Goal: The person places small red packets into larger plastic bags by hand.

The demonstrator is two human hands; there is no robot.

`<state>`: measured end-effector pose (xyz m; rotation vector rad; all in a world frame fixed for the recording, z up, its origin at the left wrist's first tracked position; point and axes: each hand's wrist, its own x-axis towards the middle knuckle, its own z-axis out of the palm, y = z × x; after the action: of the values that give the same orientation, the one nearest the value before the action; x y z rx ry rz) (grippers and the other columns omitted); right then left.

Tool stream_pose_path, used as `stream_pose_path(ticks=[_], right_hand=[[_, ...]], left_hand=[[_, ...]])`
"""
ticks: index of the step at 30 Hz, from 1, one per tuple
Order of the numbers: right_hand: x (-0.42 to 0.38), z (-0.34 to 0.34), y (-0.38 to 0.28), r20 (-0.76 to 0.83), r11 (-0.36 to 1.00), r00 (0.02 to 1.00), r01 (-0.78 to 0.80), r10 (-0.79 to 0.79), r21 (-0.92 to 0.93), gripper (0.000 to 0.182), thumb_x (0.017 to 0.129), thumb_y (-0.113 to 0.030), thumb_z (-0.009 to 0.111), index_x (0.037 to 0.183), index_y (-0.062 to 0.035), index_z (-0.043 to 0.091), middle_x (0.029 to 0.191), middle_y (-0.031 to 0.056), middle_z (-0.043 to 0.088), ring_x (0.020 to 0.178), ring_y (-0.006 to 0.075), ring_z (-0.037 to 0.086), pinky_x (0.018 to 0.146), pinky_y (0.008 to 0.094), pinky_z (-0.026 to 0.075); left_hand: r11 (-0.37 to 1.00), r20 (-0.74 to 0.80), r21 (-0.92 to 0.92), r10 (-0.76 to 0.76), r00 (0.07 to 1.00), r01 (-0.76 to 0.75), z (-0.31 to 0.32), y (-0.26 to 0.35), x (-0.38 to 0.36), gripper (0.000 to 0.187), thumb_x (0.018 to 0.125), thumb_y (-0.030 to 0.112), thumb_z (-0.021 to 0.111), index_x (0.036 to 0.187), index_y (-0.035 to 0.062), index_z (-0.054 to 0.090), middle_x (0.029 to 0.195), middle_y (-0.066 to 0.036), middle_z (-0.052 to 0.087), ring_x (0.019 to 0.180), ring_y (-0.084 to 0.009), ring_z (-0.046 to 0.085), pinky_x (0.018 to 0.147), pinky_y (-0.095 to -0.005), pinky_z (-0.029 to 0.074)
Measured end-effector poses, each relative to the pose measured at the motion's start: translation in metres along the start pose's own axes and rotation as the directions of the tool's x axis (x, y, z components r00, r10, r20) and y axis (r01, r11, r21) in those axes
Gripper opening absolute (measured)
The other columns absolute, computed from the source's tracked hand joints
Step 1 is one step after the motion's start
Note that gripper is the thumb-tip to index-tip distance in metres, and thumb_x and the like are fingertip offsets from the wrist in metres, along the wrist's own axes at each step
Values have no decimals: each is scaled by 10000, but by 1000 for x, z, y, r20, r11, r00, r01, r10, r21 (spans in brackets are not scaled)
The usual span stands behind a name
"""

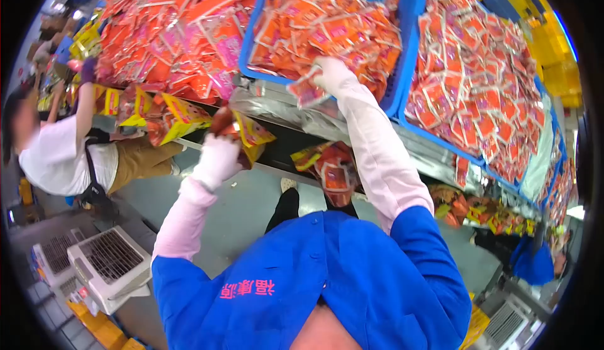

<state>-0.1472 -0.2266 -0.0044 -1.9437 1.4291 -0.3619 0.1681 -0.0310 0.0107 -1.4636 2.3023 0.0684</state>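
My left hand [217,161], in a white glove, grips a yellow and red snack bag [253,137] at the edge of a dark conveyor belt [280,145]. Its fingers are wrapped round the bag's near side. In my gloved right hand [333,76] is a small red packet [307,92] with pale edges, pinched at the front rim of a blue crate [251,73]. Orange and red packets [327,26] are heaped in that crate. Between my arms, another yellow and red bag [332,171] sits on the belt, with red packets showing in it.
Loose red packets [176,29] form a large pile at the back left. On the right stands a second blue crate [406,114] full of small packets. More yellow bags [173,117] line the belt beside a co-worker in white [60,158]. A grey vented unit [110,259] stands lower left.
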Motion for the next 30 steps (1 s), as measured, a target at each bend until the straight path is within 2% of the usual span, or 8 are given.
stream_pose_path(ticks=[5,7,9,13,15,23,27,30], right_hand=[[-104,-63,-37,-45,721,993,109,-107,685,265,789,-71,661,1048,-55,605,912,34,646,853,163,639,744,323,512],[-146,-55,-38,187,590,963,-37,-195,806,204,811,-37,677,996,-93,611,859,-21,594,804,98,591,726,254,496],[-170,-9,-36,378,829,921,-141,-90,541,144,821,-8,670,947,-41,611,837,-1,621,833,97,627,687,279,521],[-150,80,-50,604,893,788,181,120,-413,281,914,-288,616,1062,-79,732,1132,151,730,959,329,727,798,446,593],[-133,139,-38,584,882,688,-181,430,-435,294,933,-315,581,1100,-132,741,1122,128,733,1004,311,721,818,443,586],[-140,77,-71,606,948,793,235,-60,-214,312,843,-203,640,1096,-32,702,896,179,720,956,354,704,880,426,543],[-181,-96,-41,-63,995,997,-55,49,-81,320,837,-214,629,1119,-109,739,1000,174,727,980,322,705,871,420,546],[-167,-156,113,-583,642,714,-663,386,-386,508,906,-395,689,1318,-113,597,1196,199,672,1066,356,676,876,477,569]], left_hand=[[739,-399,-489,283,872,-463,-99,70,-16,520,605,255,875,1060,102,676,1139,-62,686,1146,-244,619,992,-430,461],[745,-402,-247,504,765,-620,-91,108,-3,506,712,264,816,1170,128,648,1184,-91,662,1257,-242,537,1027,-452,454],[815,-424,-406,232,875,-413,-6,129,14,283,785,227,720,1048,136,673,1029,-73,682,1124,-219,607,1048,-479,442],[820,-463,-214,394,794,-531,-38,113,12,102,801,183,639,891,139,661,835,-35,653,940,-190,647,1058,-477,440],[760,-604,-196,405,686,-620,-42,119,9,30,764,172,633,771,144,624,713,3,597,800,-171,639,1058,-476,441],[827,-456,-287,325,828,-483,-27,98,-3,81,764,204,698,761,127,674,724,-54,644,798,-230,664,1001,-500,449],[824,-250,-264,444,860,-502,-102,67,21,180,764,259,765,776,104,673,735,-76,634,820,-286,646,1022,-527,414],[858,-612,-283,183,769,-429,-161,69,117,193,782,203,752,795,62,621,787,-135,621,825,-351,615,862,-468,460]])
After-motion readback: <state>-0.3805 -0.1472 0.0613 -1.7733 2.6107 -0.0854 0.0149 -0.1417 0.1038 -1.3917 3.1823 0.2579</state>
